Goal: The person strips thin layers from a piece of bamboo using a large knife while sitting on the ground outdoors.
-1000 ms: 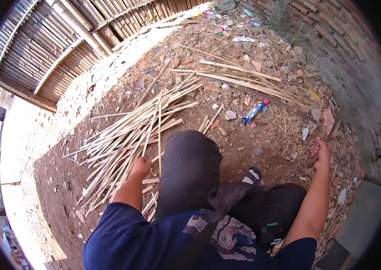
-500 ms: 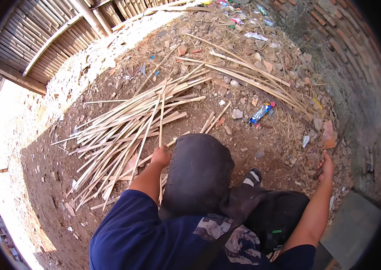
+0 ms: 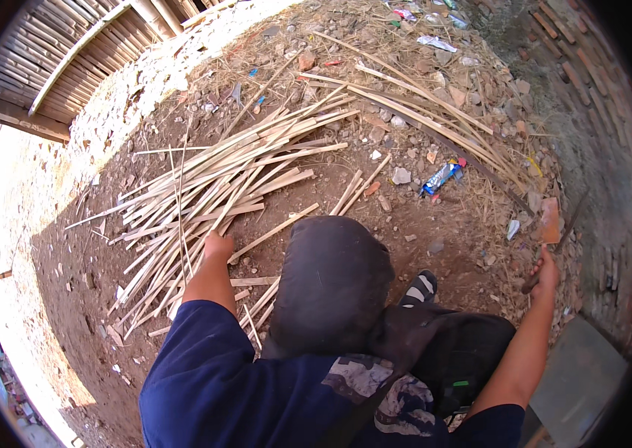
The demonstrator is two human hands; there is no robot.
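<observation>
Many pale, thin strips [image 3: 210,196] lie by the left hand [image 3: 217,246], grip unclear; the right hand [image 3: 546,273] grasps a knife [image 3: 573,219].

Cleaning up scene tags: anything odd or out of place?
Yes, mildly. A shiny blue wrapper lies on the dirt, right of the pale strips; it looks like stray litter. The strips by the left hand also look untidy: loosely heaped, ends splayed, some crossing others.
</observation>
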